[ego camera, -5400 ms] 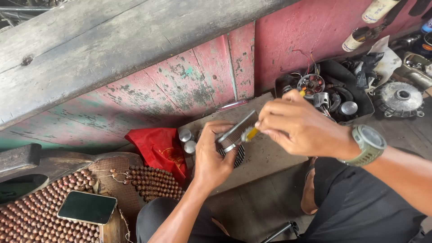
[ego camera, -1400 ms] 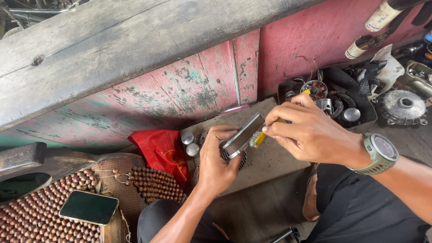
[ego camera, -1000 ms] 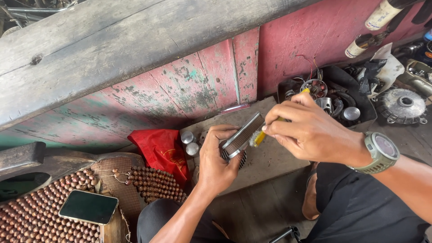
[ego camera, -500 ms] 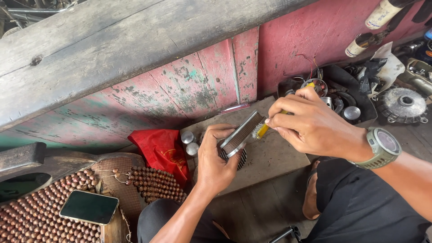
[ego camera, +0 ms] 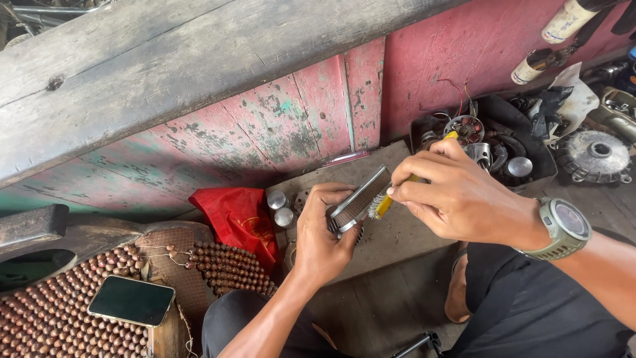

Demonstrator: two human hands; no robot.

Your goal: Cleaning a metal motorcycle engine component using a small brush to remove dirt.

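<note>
Bare forearms, olive-green wristwatch (round dark face) on right wrist, dark trousers

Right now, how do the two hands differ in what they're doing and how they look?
The left hand comes up from below and grips a flat metal part with a mesh face; the right hand comes in from the right and pinches a small yellow-handled brush against that mesh. The right wrist wears a watch; the left wrist is bare. Both hands are bare.

Soft, even daylight, fairly bright; shadows faint and short under the hands and along the plank; mild glare on the phone screen; focus sharp centrally; slight wide-angle bending toward the edges.
</note>
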